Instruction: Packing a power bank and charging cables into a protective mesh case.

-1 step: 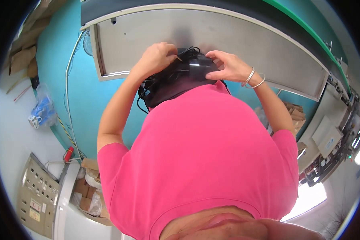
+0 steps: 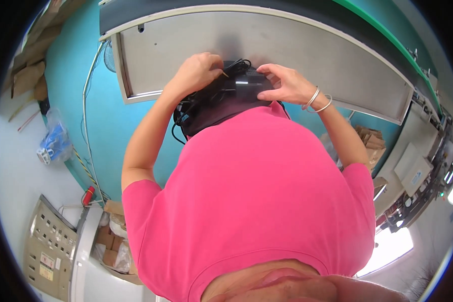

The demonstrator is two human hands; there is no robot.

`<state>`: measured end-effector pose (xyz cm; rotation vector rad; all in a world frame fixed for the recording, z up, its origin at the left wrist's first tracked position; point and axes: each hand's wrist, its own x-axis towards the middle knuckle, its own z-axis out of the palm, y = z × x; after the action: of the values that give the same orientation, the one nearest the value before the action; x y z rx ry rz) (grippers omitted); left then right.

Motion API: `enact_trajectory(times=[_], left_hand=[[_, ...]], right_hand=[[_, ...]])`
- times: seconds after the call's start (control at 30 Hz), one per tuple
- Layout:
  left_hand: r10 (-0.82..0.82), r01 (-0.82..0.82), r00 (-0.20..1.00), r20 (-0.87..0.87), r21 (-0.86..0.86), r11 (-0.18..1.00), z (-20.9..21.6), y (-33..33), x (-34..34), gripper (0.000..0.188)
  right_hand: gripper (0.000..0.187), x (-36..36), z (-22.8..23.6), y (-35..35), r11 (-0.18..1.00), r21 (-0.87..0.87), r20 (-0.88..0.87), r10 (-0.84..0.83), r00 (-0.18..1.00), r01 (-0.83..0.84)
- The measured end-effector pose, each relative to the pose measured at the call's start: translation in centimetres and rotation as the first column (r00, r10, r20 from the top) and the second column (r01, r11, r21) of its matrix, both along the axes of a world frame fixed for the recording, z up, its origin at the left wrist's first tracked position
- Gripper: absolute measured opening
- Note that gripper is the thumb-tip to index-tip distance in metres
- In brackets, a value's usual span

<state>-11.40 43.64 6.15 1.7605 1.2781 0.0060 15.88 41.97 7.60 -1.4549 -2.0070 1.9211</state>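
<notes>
Against the front of my body is a glossy black object point(image 2: 246, 91) with a coiled black cable point(image 2: 238, 65) lying over its top. What kind of thing it is, I cannot make out. My left hand point(image 2: 202, 73) is at the cable's left side with curled fingers; a small yellowish tip shows beside them, and what they grip is hidden. On the other side, my right hand point(image 2: 289, 84) curves at the object's right edge, thumb and fingers spread apart with nothing between them. Two bangles point(image 2: 317, 102) circle that wrist.
A long metal tray-like surface point(image 2: 181, 38) stretches across just beyond my hands, with a dark belt point(image 2: 186, 7) behind it. Cardboard boxes point(image 2: 110, 251) stand at lower left. More stacked cardboard point(image 2: 371, 141) is at the right, near machinery point(image 2: 412, 166).
</notes>
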Motion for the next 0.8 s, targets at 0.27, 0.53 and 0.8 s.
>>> enact_trajectory(times=[0.27,0.53,0.8], left_hand=[[-0.363,0.384,0.916,-0.172,0.114,0.916,-1.7,0.7,0.9,0.039],[-0.264,0.270,0.950,0.166,-0.013,0.963,-2.2,1.0,0.0,0.040],[-0.099,0.137,0.953,0.285,-0.117,0.984,-0.7,0.0,4.2,0.061]], right_hand=[[0.063,-0.9,-0.2,-1.9,0.985,-0.091,-0.120,-0.157,0.980,0.147],[0.034,0.3,-1.7,-1.6,0.800,-0.475,-0.125,-0.474,0.872,0.366],[0.024,-0.3,-5.6,-3.7,0.857,0.515,0.124,-0.093,0.988,0.016]])
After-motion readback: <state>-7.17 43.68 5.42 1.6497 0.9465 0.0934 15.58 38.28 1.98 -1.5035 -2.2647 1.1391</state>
